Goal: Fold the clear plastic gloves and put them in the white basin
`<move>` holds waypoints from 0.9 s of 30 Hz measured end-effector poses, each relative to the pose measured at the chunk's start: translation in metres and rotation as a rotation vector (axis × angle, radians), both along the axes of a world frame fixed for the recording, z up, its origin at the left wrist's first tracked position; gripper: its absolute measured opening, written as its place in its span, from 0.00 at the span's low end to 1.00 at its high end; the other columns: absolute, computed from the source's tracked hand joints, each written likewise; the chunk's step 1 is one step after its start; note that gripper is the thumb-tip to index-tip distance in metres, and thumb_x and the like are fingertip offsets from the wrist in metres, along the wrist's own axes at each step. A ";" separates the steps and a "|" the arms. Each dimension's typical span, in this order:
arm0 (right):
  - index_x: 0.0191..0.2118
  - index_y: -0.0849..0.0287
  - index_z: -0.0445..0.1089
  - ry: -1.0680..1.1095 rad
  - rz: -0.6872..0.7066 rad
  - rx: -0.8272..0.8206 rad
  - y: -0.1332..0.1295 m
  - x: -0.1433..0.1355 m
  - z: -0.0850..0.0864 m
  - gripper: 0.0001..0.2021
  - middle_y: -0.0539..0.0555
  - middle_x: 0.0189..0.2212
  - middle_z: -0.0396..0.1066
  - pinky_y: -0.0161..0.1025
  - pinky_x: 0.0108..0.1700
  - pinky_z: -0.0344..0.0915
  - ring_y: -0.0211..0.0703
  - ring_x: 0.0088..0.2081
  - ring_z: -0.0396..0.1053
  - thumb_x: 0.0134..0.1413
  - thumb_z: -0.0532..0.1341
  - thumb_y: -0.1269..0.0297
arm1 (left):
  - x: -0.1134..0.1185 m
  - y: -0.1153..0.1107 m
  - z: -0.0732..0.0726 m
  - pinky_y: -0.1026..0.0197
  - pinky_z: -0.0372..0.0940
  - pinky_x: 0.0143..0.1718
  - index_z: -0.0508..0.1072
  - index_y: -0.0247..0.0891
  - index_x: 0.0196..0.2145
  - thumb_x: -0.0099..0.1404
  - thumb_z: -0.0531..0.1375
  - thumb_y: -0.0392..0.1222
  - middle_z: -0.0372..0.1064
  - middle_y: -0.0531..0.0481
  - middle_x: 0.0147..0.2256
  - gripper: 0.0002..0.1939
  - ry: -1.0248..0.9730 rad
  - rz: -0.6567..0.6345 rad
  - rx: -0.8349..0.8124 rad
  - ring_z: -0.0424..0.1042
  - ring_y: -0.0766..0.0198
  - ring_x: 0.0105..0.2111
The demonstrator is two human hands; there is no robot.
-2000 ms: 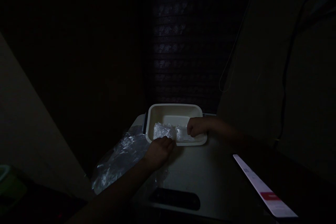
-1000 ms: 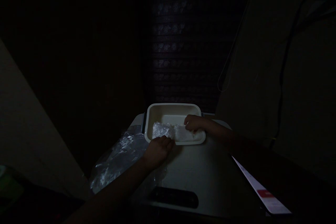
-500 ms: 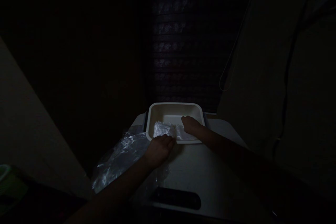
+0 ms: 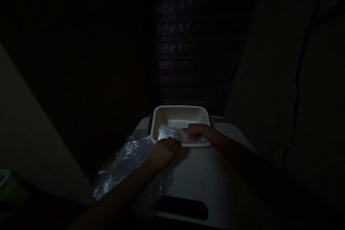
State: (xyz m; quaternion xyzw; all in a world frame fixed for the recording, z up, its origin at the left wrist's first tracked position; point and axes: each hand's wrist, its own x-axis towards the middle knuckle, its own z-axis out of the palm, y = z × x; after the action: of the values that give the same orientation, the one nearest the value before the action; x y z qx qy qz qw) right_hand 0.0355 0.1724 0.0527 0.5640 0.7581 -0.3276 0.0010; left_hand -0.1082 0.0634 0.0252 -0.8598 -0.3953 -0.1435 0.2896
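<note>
A cream rectangular basin point(image 4: 181, 107) with dark side handles stands at the far end of a white tabletop. Inside its near left part lies a crinkled clear plastic bag point(image 4: 166, 132), apparently folded. My left hand point(image 4: 164, 152) is closed at the basin's near rim, its fingertips at the bag's near edge. Over the near right part of the basin is my right hand point(image 4: 198, 131), thumb pointing left and fingers curled, with reddish fingertips below. Thin clear plastic shows by those fingers, but the dimness hides what they hold.
A large loose sheet of clear plastic point(image 4: 126, 158) spreads over the table's left side and hangs past its edge. The white tabletop point(image 4: 205, 176) has a dark handle slot point(image 4: 183, 207) near its front. A greenish container point(image 4: 12, 190) stands low at far left. A cord point(image 4: 296, 79) hangs at right.
My right hand has moved slightly down toward the near rim and turned, so its thumb points left and its curled fingers show. The left hand stays nearly where it was.
</note>
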 end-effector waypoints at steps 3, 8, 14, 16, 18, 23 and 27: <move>0.14 0.65 0.64 -0.088 -0.004 -0.095 0.003 -0.002 -0.001 0.23 0.52 0.07 0.59 0.35 0.20 0.57 0.36 0.13 0.58 0.47 0.44 0.56 | 0.000 0.003 0.002 0.63 0.58 0.25 0.62 0.34 0.35 0.56 0.47 0.34 0.63 0.49 0.30 0.09 -0.008 0.011 -0.013 0.62 0.64 0.28; 0.18 0.67 0.65 -0.086 0.002 0.089 0.011 -0.005 0.010 0.20 0.52 0.08 0.60 0.33 0.19 0.55 0.34 0.13 0.57 0.47 0.46 0.59 | -0.002 0.012 0.008 0.64 0.58 0.27 0.61 0.34 0.37 0.56 0.47 0.34 0.63 0.49 0.32 0.10 -0.030 0.027 -0.025 0.62 0.65 0.30; 0.26 0.66 0.66 0.059 -0.008 0.474 0.017 0.011 0.030 0.18 0.54 0.20 0.67 0.28 0.20 0.54 0.32 0.18 0.61 0.49 0.43 0.62 | -0.002 0.032 0.014 0.64 0.58 0.29 0.61 0.35 0.39 0.57 0.47 0.36 0.64 0.49 0.33 0.12 -0.058 0.082 -0.015 0.62 0.65 0.32; 0.27 0.65 0.66 0.068 0.011 0.702 0.012 0.020 0.035 0.18 0.55 0.23 0.67 0.28 0.23 0.54 0.32 0.22 0.63 0.49 0.42 0.62 | -0.001 0.039 0.017 0.65 0.58 0.30 0.61 0.35 0.39 0.57 0.46 0.36 0.64 0.49 0.34 0.12 -0.073 0.107 -0.020 0.62 0.65 0.33; 0.27 0.63 0.66 -0.009 0.008 0.869 0.002 0.029 0.039 0.18 0.55 0.25 0.68 0.29 0.25 0.53 0.34 0.26 0.63 0.49 0.42 0.61 | 0.000 0.046 0.020 0.65 0.58 0.30 0.61 0.36 0.40 0.57 0.46 0.36 0.64 0.48 0.35 0.12 -0.079 0.141 -0.037 0.62 0.65 0.34; 0.29 0.62 0.66 -0.190 -0.040 1.070 -0.033 0.043 0.043 0.20 0.56 0.30 0.67 0.31 0.30 0.52 0.37 0.31 0.62 0.50 0.39 0.61 | 0.001 0.060 0.026 0.65 0.57 0.30 0.63 0.37 0.38 0.58 0.45 0.37 0.64 0.48 0.35 0.12 -0.096 0.231 -0.088 0.62 0.64 0.35; 0.31 0.64 0.65 -0.295 0.143 0.961 -0.059 0.039 0.028 0.18 0.58 0.31 0.66 0.34 0.34 0.52 0.40 0.32 0.62 0.49 0.41 0.63 | 0.006 0.069 0.027 0.64 0.57 0.32 0.65 0.35 0.36 0.58 0.43 0.36 0.64 0.47 0.33 0.13 -0.172 0.265 -0.104 0.62 0.65 0.33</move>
State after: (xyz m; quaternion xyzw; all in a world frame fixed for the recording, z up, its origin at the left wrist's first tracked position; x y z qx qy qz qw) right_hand 0.0744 0.1137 0.0803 0.4876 0.8517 0.1423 -0.1292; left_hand -0.1027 0.1328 0.0520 -0.7985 -0.5356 -0.1566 0.2259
